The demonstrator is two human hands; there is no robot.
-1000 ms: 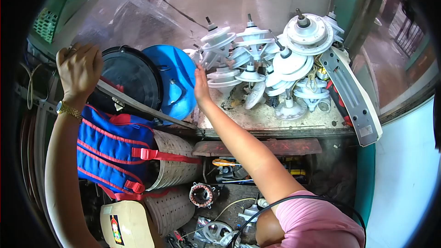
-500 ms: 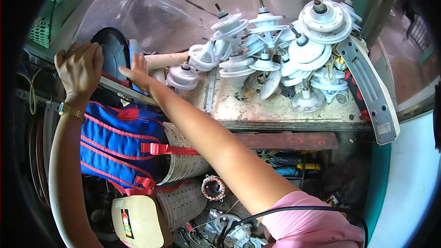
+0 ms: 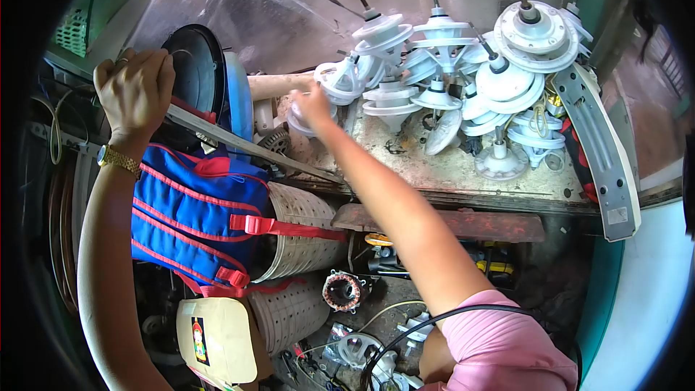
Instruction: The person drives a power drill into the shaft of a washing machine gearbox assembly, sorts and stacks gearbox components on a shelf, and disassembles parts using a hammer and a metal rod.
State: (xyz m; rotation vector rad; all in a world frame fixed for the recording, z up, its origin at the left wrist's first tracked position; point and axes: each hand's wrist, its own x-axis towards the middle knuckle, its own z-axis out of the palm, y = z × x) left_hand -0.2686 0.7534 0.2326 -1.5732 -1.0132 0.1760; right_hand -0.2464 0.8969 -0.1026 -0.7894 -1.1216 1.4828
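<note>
My left hand is curled closed beside a round black lid-like disc, at the upper end of a long flat strip. Its fingers point away from me, so whatever they grip is hidden. My right hand is stretched across the bench and smeared by motion. It is at a white gearbox-like part at the left end of the group; I cannot tell whether it grips it. Several similar white parts with metal shafts, such as a large one, stand piled to its right.
A blue-and-red backpack rests against perforated drums below the bench. A curved grey metal panel leans at the bench's right end. A copper-wound stator and loose parts lie on the floor. A black cable crosses my right arm.
My right hand has moved right, from beside the black disc to the nearest white part. My left hand stays closed at the same place. The view has shifted slightly.
</note>
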